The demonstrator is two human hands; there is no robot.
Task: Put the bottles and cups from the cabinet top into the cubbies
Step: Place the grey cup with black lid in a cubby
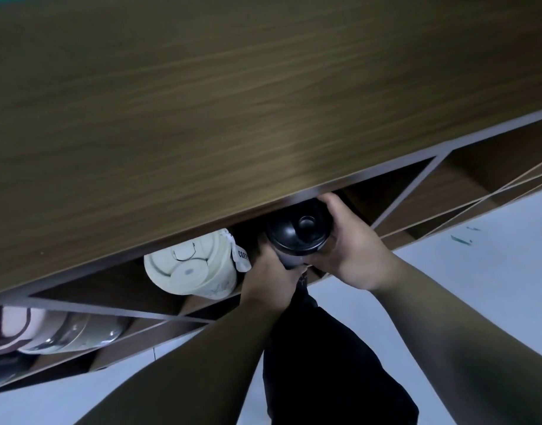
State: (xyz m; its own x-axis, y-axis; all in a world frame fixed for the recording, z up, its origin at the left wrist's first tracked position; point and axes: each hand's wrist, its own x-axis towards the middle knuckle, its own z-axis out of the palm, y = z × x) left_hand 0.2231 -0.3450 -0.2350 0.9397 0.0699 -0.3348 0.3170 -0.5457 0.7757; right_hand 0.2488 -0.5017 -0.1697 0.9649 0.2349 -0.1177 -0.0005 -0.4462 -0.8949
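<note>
A black bottle point(297, 230) with a round black lid stands at the mouth of a cubby just under the wooden cabinet top point(232, 96). Both hands hold it: my left hand point(271, 276) wraps its lower body from the left, and my right hand point(347, 245) clasps its right side, fingers reaching behind the lid. In the same cubby, to the left, sits a cream cup point(191, 266) with a lid and a white tag. A pink and steel bottle point(49, 328) fills the cubby at the far left. The black bottle's lower part is hidden by my hands.
The cabinet's front edge runs diagonally from lower left to upper right. More cubbies point(432, 191) open to the right, with thin dividers between them. Below lies pale floor point(478, 256), and my dark trouser leg point(324, 363) hangs beneath the hands.
</note>
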